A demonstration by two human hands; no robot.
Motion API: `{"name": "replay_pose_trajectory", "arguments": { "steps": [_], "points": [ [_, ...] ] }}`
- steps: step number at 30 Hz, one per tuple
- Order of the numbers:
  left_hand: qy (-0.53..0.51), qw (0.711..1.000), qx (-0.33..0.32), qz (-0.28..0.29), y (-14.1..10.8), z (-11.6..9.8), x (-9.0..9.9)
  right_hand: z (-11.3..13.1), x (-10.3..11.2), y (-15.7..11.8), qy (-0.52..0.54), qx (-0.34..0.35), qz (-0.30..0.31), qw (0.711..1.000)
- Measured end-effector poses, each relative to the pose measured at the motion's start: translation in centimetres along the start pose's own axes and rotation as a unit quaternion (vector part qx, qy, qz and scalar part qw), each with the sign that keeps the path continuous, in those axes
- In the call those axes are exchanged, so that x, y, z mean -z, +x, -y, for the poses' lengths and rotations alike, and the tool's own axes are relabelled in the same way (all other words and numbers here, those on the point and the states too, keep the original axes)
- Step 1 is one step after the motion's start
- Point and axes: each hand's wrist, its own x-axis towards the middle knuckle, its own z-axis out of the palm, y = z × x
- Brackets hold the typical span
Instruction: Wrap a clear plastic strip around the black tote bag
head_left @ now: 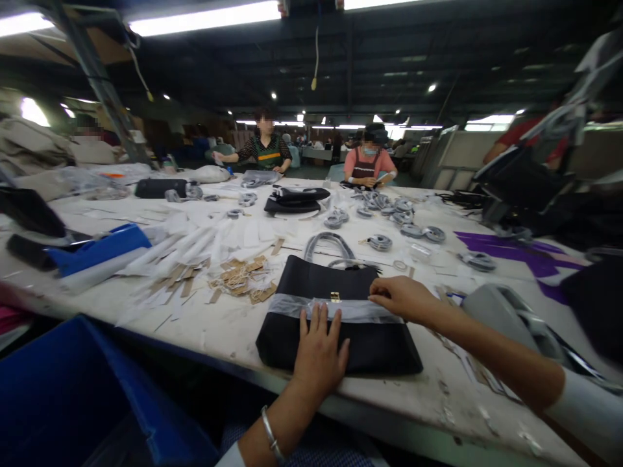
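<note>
A black handbag lies flat at the table's front edge, its wrapped handles pointing away from me. A translucent strip crosses its front just below a small gold clasp. My left hand rests on the lower front of the bag and the strip, fingers spread. Near the bag's upper right edge is my right hand, its thumb and fingertips pressed together. What is between those fingertips, if anything, is too small to make out.
Brown tags and white paper strips lie left of the bag. Wrapped straps and another black bag are farther back. A blue bin stands at lower left. Two people work across the table; purple material lies right.
</note>
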Motion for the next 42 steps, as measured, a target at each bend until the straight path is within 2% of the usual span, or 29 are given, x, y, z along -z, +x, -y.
{"name": "replay_pose_trajectory", "arguments": {
  "steps": [3, 5, 6, 7, 9, 11, 15, 18, 21, 23, 28, 33, 36, 42],
  "points": [
    [0.01, 1.0, -0.013, -0.006, 0.1, 0.3, 0.1, -6.7, 1.6, -4.9, 0.017, -0.065, -0.124, 0.99],
    [0.016, 0.999, -0.031, -0.012, 0.3, 0.8, 0.0, -11.6, 2.4, -8.9, -0.022, -0.149, -0.222, 0.963],
    [0.019, 0.999, -0.04, -0.016, 0.3, 1.0, -0.1, -13.8, 2.6, -11.0, -0.043, -0.199, -0.249, 0.947],
    [0.021, 0.998, -0.049, -0.02, 0.3, 1.2, -0.2, -15.9, 2.6, -13.0, -0.057, -0.249, -0.263, 0.93],
    [0.027, 0.997, -0.063, -0.026, 0.3, 1.6, -0.3, -18.9, 2.1, -16.4, -0.033, -0.335, -0.246, 0.909],
    [0.034, 0.996, -0.071, -0.032, 0.1, 1.8, -0.5, -20.5, 1.0, -18.7, 0.025, -0.396, -0.214, 0.893],
    [0.042, 0.995, -0.082, -0.043, -0.2, 2.2, -0.7, -20.5, -1.1, -20.6, 0.192, -0.422, -0.204, 0.862],
    [0.044, 0.994, -0.089, -0.046, -0.2, 2.3, -0.7, -19.8, -1.6, -20.7, 0.352, -0.423, -0.208, 0.809],
    [0.045, 0.994, -0.089, -0.048, -0.2, 2.3, -0.6, -19.5, -1.2, -20.8, 0.443, -0.413, -0.205, 0.769],
    [0.048, 0.994, -0.09, -0.05, -0.2, 2.3, -0.6, -19.2, -0.7, -21.0, 0.471, -0.399, -0.228, 0.753],
    [0.047, 0.993, -0.092, -0.058, -0.2, 2.4, -0.8, -16.7, 0.7, -22.7, 0.504, -0.331, -0.344, 0.719],
    [0.037, 0.993, -0.096, -0.063, -0.3, 2.5, -0.9, -13.8, 0.5, -25.6, 0.504, -0.312, -0.424, 0.685],
    [0.034, 0.993, -0.095, -0.062, -0.2, 2.4, -0.8, -13.1, -0.8, -27.0, 0.536, -0.33, -0.412, 0.659],
    [0.025, 0.994, -0.091, -0.054, -0.2, 2.4, -0.6, -13.0, -4.9, -28.5, 0.589, -0.391, -0.362, 0.607]
  ]
}}
